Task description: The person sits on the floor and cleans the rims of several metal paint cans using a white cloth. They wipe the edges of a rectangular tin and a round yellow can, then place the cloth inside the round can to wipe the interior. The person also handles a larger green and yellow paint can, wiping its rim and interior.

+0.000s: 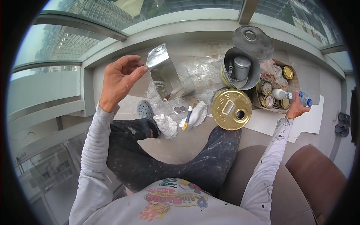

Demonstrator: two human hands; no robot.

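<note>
My left hand (pixel 122 79) is raised at the left, fingers bent and thumb apart from them. Its thumb tip is at the edge of the bent-up lid of a rectangular metal tin (pixel 165 77); whether it touches is hard to tell. The tin is tilted, showing its shiny inside. At the right, my right hand (pixel 297 108) grips a clear plastic bottle (pixel 305 98) with a blue cap, beside a cardboard box (pixel 279 110). Inside the box are small round cans (pixel 265 88) and a white bottle (pixel 280 94).
A large opened can (pixel 227 62) holds a grey metal cup-like piece (pixel 240 67). In front is a gold-topped can (pixel 231 109). A paintbrush (pixel 190 112), white rags (pixel 166 125) and plastic sheeting (pixel 206 71) lie on the floor. Windows (pixel 180 15) line the far side.
</note>
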